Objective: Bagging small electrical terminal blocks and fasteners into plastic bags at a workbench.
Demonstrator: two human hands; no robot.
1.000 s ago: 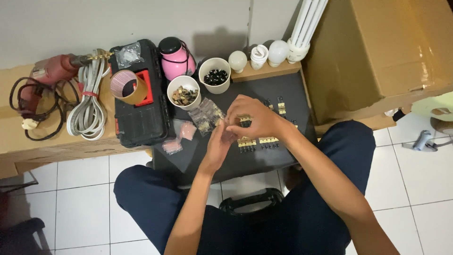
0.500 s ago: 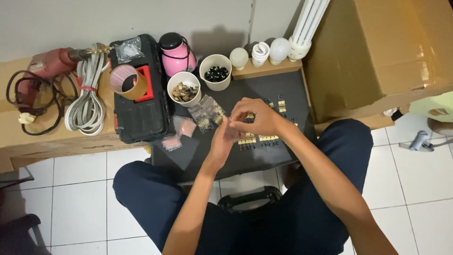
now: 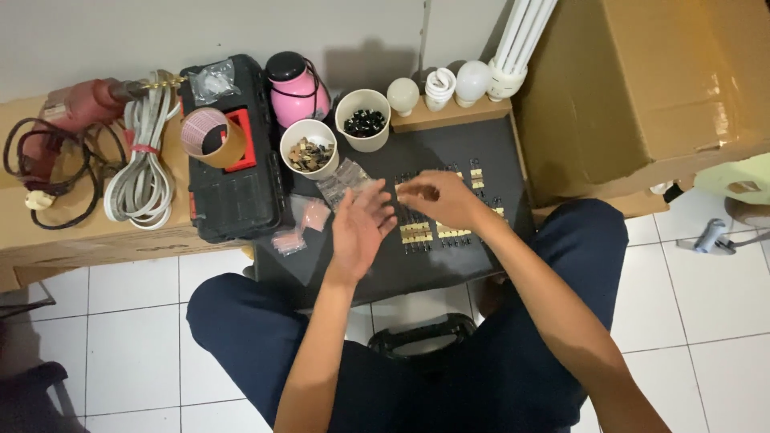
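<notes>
I sit over a dark work board laid across my lap. Rows of small brass pieces lie on it, more near its far edge. My left hand hovers over the board's left part, fingers spread and blurred, holding nothing that I can see. My right hand is just right of it, fingers curled above the brass rows; whether a small piece sits between the fingertips is unclear. A clear plastic bag of small parts lies just beyond my left hand.
Two white cups stand at the back, one with brass bits, one with black parts. Further left are a black toolbox with a tape roll, a pink flask, white cable, a red drill. Light bulbs and a cardboard box sit right.
My hands were together, working on something small over the brass rows. Now they have parted: the left has moved left and opened, the right stays above the rows.
</notes>
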